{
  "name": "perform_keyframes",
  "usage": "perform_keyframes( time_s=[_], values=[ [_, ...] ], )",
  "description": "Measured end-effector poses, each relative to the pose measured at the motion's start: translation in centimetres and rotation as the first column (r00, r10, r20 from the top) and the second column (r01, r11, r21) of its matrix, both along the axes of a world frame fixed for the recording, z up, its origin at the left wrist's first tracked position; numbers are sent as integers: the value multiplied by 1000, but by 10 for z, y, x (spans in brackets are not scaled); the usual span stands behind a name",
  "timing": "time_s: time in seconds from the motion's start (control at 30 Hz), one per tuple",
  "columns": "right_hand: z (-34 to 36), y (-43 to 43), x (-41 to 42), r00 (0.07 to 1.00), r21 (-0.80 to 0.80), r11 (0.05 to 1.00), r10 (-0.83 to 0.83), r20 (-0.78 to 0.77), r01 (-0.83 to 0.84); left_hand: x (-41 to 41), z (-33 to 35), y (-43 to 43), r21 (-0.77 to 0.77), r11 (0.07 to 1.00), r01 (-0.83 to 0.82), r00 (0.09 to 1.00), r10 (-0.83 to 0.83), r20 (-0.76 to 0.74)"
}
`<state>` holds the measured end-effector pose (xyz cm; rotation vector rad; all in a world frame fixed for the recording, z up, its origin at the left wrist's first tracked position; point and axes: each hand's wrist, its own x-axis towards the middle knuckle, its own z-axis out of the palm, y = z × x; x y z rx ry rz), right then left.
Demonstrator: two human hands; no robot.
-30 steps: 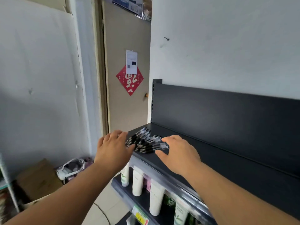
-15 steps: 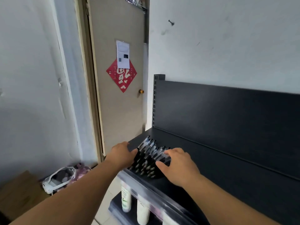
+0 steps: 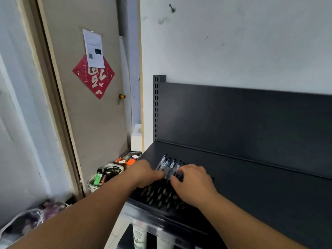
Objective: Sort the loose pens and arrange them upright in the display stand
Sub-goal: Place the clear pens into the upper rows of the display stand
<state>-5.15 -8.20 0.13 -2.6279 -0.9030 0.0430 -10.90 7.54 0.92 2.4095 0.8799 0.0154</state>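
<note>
On the dark shelf [image 3: 251, 186], near its left end, a bundle of pens [image 3: 168, 165] is held between both hands: the left hand [image 3: 143, 174] is curled round its left side, the right hand [image 3: 194, 184] round its right. Light, stiff and smooth barrels are likely to slide apart, so the bundle is best gripped mid-length. No stand can be made out.
</note>
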Motion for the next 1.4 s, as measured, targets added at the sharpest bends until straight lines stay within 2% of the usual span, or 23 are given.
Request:
perform_keyframes(
  time_s=[0.17, 0.33, 0.4, 0.7, 0.9, 1.07, 1.23, 1.4],
  values=[
    [-3, 10, -2, 998, 28, 998, -63, -28, 63, 0, -6, 11, -24, 990, 138, 987, -135, 91],
    [-6, 16, -1, 992, 129, 988, -67, -110, 81, -1, -13, 21, -221, 942, 252, 947, -193, 257],
    [-5, 18, -3, 984, 186, 978, -63, -168, 94, -1, -13, 19, -316, 903, 292, 932, -195, 304],
    [-6, 22, -5, 959, 368, 918, -44, -281, 150, 7, -19, 16, -527, 791, 310, 909, -83, 410],
    [-5, 26, -1, 914, 431, 875, -31, -405, 220, 8, -19, 12, -582, 760, 291, 886, 15, 463],
    [0, 32, -1, 924, 352, 909, -83, -373, 223, 7, -19, 9, -594, 766, 245, 849, 127, 513],
    [-3, 36, 0, 912, 378, 889, -94, -400, 258, 3, -21, 10, -620, 731, 285, 850, 106, 516],
    [-6, 39, 3, 905, 495, 827, -38, -423, 266, 0, -19, 8, -596, 730, 335, 839, 57, 542]
  ],
)
